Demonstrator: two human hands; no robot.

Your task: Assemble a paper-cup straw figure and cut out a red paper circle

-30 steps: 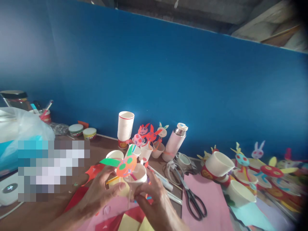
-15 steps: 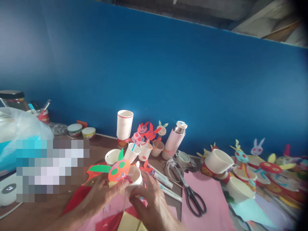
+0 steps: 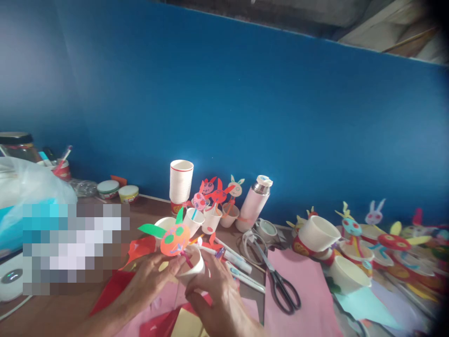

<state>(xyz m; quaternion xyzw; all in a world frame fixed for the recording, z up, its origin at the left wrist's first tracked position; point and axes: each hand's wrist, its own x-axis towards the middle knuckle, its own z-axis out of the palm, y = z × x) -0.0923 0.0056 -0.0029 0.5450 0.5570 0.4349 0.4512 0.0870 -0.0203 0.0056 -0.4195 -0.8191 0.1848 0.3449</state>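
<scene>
Both my hands are closed around a white paper cup point(image 3: 195, 268) low in the middle of the view. My left hand point(image 3: 151, 276) pinches it from the left, thumb near an orange paper bunny face point(image 3: 175, 239) with green ears that stands on a stick in the cup. My right hand point(image 3: 213, 292) wraps the cup's lower right side. The cup is tilted a little and held just above coloured paper sheets point(image 3: 164, 313).
Black scissors point(image 3: 278, 283) lie on pink paper point(image 3: 308, 299) to the right. Behind the cup stand a stack of paper cups point(image 3: 181, 182), small bunny cups point(image 3: 217, 206), a pink flask point(image 3: 253, 203) and glue sticks point(image 3: 235, 262). More finished bunny cups point(image 3: 354, 243) crowd the right. A plastic bag point(image 3: 28, 187) sits at left.
The cup with the orange bunny face has sunk lower and shifted slightly left in my hands, tilting a little. Both hands stayed closed on it.
</scene>
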